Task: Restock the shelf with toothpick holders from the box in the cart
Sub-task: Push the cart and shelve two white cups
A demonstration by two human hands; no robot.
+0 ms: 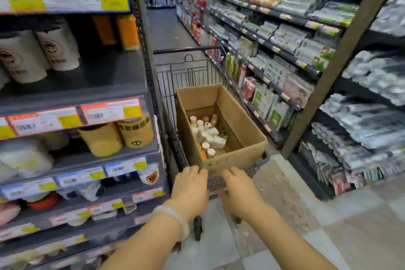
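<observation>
1. Hands first: we see both resting on the near end of a wire shopping cart [188, 72], in a shop aisle with shelving on both sides.

2. The left hand [190, 188] has its fingers curled over the cart's near rail. A pale bangle [175, 219] sits on that wrist.

3. The right hand [240, 190] lies just beside it, fingers bent over the same rail. The two are close together but not touching. Neither holds any stock.

4. Directly beyond the hands, inside the cart, stands an open cardboard box [238, 125]. Its long axis runs away from us down the aisle, and its near wall is just past the fingertips.

5. At the bottom of the box lie the toothpick holders [206, 136], small pale bottles with white caps, jumbled toward the box's left side. They sit low, so we judge that a hand has to reach over the near wall and down.

6. We judge the left hand slightly nearer to them, since they cluster on that side.

7. The shelf [72, 98] to be filled is probably the near-left unit, just beside the cart; motion blur keeps us from telling which row takes the holders.
</observation>
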